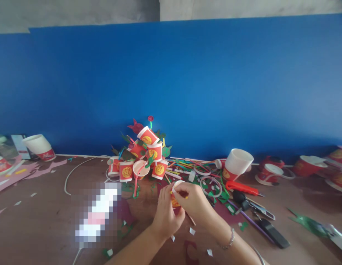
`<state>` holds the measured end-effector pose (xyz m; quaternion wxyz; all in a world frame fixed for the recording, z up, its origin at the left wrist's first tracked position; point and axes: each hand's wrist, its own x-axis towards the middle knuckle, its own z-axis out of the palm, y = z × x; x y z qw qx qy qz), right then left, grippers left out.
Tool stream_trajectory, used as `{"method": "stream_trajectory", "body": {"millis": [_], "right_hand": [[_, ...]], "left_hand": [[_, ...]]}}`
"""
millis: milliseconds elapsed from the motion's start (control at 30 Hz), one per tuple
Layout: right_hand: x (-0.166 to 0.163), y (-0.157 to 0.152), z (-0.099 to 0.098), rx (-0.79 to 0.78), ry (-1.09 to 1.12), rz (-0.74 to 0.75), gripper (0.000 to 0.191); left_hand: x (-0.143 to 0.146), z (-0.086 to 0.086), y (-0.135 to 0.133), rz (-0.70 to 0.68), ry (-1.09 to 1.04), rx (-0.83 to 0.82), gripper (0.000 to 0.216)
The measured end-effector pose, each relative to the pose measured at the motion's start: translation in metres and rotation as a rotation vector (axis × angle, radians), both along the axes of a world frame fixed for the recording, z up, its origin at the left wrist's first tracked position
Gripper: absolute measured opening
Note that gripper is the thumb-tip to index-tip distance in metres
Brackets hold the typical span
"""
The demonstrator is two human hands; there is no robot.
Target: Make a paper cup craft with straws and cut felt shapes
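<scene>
My left hand (165,215) is wrapped around a small red paper cup (175,200) with a white rim and a yellow emblem, low in the middle of the view. My right hand (193,200), with a bracelet on the wrist, is closed over the cup's rim from the right, fingers pinched at its top. A thin stick (190,219) pokes out below the hands. Just behind them stands a cluster of small red cups (144,154) stuck together with green leaves and red paper flowers.
On the brown table (43,217): a pile of coloured sticks (184,165), a tipped white cup (238,162), an orange utility knife (241,187), black scissors (249,206), a white cable (77,169), paper scraps. More red cups (309,165) lie at right, a cup (39,147) at left. A blue wall (187,84) stands behind.
</scene>
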<state>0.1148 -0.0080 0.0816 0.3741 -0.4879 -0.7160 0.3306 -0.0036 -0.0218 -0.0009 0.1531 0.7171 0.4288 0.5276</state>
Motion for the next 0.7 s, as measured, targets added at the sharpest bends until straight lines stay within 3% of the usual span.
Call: {"method": "stream_trajectory", "body": {"millis": [67, 200, 300, 467, 700], "right_hand": [[0.001, 0.002, -0.002, 0.105, -0.072, -0.036, 0.021], [0.006, 0.003, -0.001, 0.259, -0.204, -0.057, 0.023], [0.006, 0.003, 0.001, 0.313, -0.291, -0.04, 0.02], [0.004, 0.001, 0.004, 0.379, -0.33, 0.014, 0.018], [0.009, -0.001, 0.012, 0.421, -0.459, -0.023, 0.02]], "left_hand": [[-0.002, 0.0, -0.001, -0.007, -0.101, -0.015, 0.057], [-0.007, 0.003, -0.002, 0.114, -0.299, -0.049, 0.03], [-0.007, 0.007, 0.001, 0.068, -0.309, -0.1, 0.012], [-0.005, 0.016, 0.006, 0.078, -0.351, -0.187, 0.011], [-0.002, 0.034, 0.008, 0.062, -0.32, -0.177, 0.01]]}}
